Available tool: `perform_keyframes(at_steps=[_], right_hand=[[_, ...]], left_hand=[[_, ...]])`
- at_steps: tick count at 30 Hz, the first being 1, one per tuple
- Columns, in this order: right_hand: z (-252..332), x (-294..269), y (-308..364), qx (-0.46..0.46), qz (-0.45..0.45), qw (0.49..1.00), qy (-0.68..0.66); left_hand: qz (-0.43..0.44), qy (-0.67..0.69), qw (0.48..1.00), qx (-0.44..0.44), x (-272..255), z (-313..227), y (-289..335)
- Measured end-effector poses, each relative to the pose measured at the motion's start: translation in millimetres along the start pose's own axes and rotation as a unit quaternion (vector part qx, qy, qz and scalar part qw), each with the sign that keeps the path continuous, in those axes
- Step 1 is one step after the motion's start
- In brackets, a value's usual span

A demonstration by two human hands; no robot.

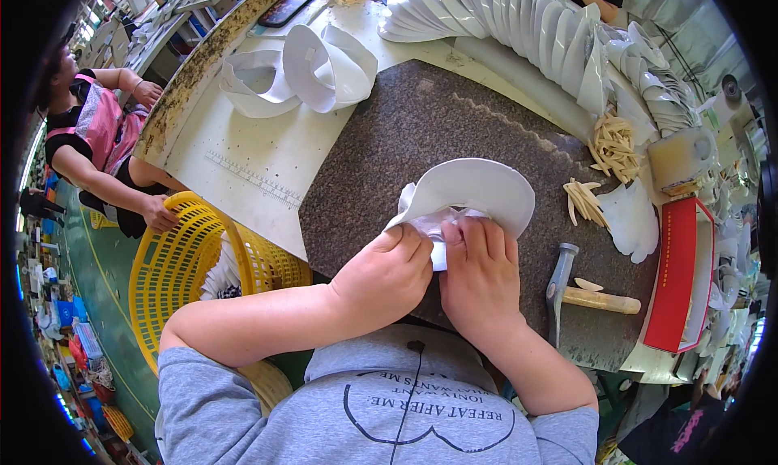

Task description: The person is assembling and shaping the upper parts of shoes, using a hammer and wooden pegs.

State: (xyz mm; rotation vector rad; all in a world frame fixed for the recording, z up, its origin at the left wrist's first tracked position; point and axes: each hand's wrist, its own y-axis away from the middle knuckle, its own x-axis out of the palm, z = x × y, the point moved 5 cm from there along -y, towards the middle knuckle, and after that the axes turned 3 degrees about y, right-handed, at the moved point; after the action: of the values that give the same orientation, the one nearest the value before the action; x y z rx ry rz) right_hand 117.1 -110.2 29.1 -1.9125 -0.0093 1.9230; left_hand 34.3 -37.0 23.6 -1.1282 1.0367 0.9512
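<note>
The step seems to be shaping the white piece [490,183] by hand, above the stone slab [389,161] toward its near edge; the next move likely calls for even fingertip pressure; left hand [385,272] and right hand [484,283] both pinch it, side by side, forearms [251,326] angled inward

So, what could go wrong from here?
The curved white piece might crease or slip, since the left hand and right hand grip it only by its near side. The hammer lies close to the right forearm, so an elbow swing could knock it.
</note>
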Motion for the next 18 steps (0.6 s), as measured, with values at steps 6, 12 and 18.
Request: perform_keyframes(at_steps=[6, 12, 18], right_hand=[[-4.4, -6.2, 2.3, -0.018, -0.019, 0.999, -0.046], [-3.8, -6.9, 4.2, -0.017, -0.018, 0.997, -0.068], [-3.4, -2.7, 2.2, 0.001, -0.028, 0.998, -0.06]], left_hand=[[-0.007, -0.006, 1.0, -0.025, 0.0, -1.1, -1.0], [0.018, -0.005, 0.999, -0.036, 0.2, 0.1, -1.8], [0.018, 0.007, 0.999, -0.029, -0.2, -0.1, -1.9]])
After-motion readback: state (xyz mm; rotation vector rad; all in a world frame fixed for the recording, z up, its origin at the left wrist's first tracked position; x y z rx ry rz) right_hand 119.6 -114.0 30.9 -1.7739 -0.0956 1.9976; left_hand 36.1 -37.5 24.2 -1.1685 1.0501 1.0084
